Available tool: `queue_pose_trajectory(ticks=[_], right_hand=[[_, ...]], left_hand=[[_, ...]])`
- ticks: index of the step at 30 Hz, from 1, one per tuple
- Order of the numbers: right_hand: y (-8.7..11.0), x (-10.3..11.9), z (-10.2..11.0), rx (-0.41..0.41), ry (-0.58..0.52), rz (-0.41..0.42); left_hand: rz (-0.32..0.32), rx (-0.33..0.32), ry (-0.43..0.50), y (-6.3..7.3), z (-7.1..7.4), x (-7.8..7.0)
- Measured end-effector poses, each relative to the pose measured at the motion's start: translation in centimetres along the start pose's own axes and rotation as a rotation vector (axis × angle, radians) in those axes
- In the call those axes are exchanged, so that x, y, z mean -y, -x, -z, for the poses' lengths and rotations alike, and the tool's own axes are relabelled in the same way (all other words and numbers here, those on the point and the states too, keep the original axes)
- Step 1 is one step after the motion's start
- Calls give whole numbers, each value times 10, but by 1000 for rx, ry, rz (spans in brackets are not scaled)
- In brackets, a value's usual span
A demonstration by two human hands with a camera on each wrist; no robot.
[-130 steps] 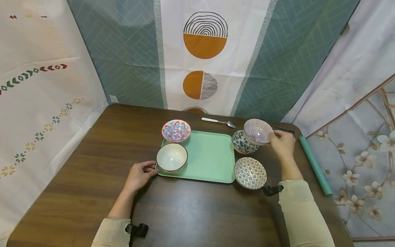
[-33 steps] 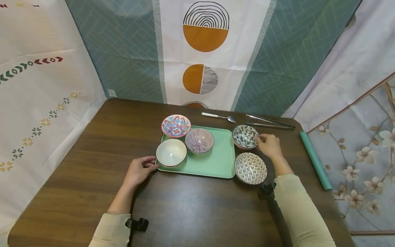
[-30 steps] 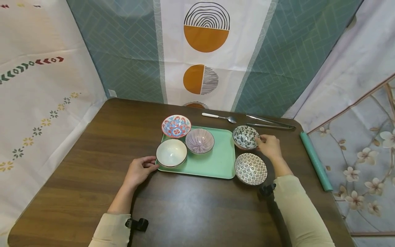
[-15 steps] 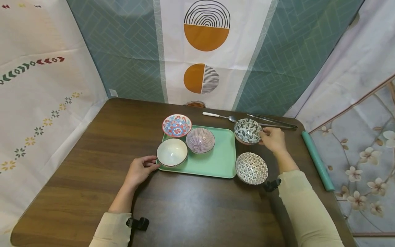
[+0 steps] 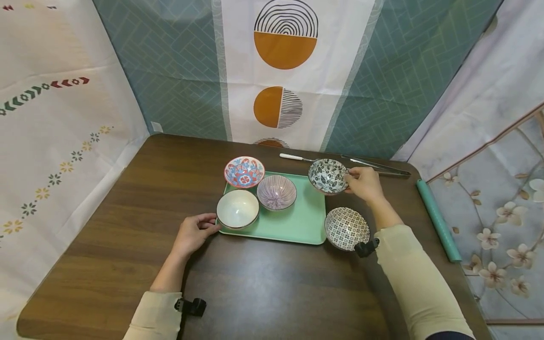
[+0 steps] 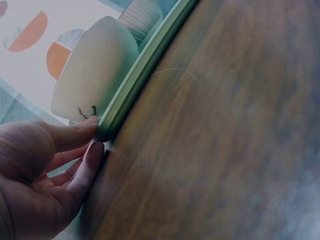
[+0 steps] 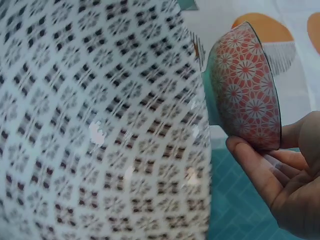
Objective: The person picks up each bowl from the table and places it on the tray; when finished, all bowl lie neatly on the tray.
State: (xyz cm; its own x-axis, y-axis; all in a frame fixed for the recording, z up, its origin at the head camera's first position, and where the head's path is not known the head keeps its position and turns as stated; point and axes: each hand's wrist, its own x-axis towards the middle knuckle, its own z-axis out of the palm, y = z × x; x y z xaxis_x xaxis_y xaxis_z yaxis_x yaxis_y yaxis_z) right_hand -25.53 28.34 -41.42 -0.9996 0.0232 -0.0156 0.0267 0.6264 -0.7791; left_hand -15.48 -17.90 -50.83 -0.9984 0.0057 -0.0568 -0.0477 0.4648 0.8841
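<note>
My right hand pinches the rim of a bowl with a dark leaf pattern inside. Its outside shows red with white flowers in the right wrist view. This bowl overlaps the back right corner of a mint green tray. At the tray's front left corner, my left hand pinches the edge, thumb above and fingers below. A plain white bowl and a purple-striped bowl sit on the tray. A red and blue patterned bowl stands at its back left corner.
A brown checkered bowl stands on the table just right of the tray and fills much of the right wrist view. Behind lie a white-handled spoon, partly hidden, and metal tongs. A green roll lies along the right edge.
The purple-striped bowl went from my right hand onto the tray. My right hand then took the leaf-patterned bowl, lifted it and moved it left. My left hand stayed at the tray corner.
</note>
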Motion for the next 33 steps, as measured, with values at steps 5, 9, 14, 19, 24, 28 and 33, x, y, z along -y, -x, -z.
queue_pose_trajectory(ticks=[5, 9, 14, 19, 24, 28, 33], right_hand=[[-3, 14, 1, 42, 29, -9], [-12, 17, -1, 69, 15, -14], [-29, 9, -16, 134, -28, -63], [-35, -2, -32, 192, -18, -114], [-37, -10, -41, 215, -31, -127], [-37, -11, -39, 237, -3, -104], [-30, -4, -23, 263, 71, -54]], left_hand=[[2, -2, -4, -1, 1, 0], [0, -11, 2, -1, 2, -2], [-4, -14, -1, -1, 2, -2], [3, -3, -1, 1, 1, 0], [-7, -1, -3, 1, -1, 1], [-6, 0, -8, 0, -1, 1], [6, -3, -11, 0, 0, 1]])
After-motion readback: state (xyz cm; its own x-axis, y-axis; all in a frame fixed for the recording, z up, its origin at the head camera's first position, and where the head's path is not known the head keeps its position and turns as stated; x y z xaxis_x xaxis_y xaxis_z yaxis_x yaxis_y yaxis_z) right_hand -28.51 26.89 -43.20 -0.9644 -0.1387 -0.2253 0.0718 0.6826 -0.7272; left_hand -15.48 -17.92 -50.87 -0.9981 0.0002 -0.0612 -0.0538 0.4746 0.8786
